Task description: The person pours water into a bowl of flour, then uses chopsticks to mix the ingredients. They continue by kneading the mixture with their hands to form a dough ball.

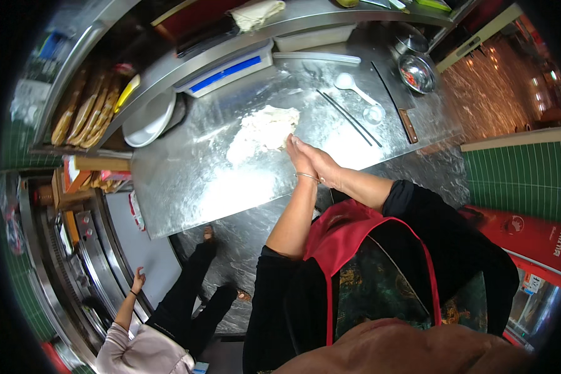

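Observation:
My left hand point(300, 156), with a bangle at the wrist, and my right hand point(321, 167) are pressed palm to palm over the near side of the steel table point(168, 187). Their fingers are stretched out straight, and nothing shows between the palms. Just beyond the fingertips lies a rough, pale mass of flour and dough point(268, 124), with loose flour dusted around it. To the right are a pair of dark chopsticks point(349, 118), a white ladle point(358, 90) and a small clear cup point(374, 114).
A wooden-handled cleaver point(409, 126) and a metal bowl point(416, 73) with red bits sit at the far right. White bins point(230, 73) stand under a raised steel shelf point(318, 28). A white basin point(148, 124) is on the left. Another person point(146, 346) stands at lower left.

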`<state>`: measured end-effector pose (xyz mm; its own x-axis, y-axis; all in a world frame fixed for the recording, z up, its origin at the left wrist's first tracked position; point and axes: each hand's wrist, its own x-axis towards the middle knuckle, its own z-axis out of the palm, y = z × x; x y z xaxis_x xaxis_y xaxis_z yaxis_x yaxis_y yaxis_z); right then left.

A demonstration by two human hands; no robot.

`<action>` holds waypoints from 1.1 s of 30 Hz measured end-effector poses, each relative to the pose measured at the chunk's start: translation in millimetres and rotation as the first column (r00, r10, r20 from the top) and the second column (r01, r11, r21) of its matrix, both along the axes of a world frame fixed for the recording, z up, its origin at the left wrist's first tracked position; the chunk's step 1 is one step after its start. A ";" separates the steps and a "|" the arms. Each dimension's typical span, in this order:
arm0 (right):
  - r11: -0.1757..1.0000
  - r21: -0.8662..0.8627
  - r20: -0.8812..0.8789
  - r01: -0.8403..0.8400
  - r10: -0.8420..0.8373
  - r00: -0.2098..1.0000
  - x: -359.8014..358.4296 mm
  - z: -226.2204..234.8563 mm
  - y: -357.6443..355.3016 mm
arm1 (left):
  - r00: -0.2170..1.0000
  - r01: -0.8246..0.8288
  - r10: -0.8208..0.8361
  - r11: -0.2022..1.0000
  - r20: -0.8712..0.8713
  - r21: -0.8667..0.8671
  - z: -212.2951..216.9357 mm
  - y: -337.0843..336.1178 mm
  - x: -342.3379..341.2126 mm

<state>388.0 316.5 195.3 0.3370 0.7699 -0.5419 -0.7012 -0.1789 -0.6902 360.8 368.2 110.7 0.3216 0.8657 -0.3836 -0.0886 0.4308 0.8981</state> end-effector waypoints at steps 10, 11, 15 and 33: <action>0.952 0.002 -0.167 -0.307 0.303 0.938 100.0 -1.7 -31.5 | 0.883 0.361 0.003 0.635 -0.469 0.683 10.0 23.3 45.4; 0.926 -0.095 -0.038 -0.364 0.362 0.931 119.6 -4.8 -37.2 | 0.851 0.388 0.056 0.605 -0.523 0.696 10.5 20.5 49.6; 0.940 -0.168 0.695 -0.295 0.325 0.641 216.4 -12.3 -50.6 | 0.800 0.380 0.167 0.602 -0.576 0.702 12.9 15.1 59.4; 0.664 -0.745 0.657 0.068 0.747 -0.101 308.0 -55.6 -0.8 | 0.490 0.497 0.728 0.219 -0.480 0.840 52.8 278.6 71.5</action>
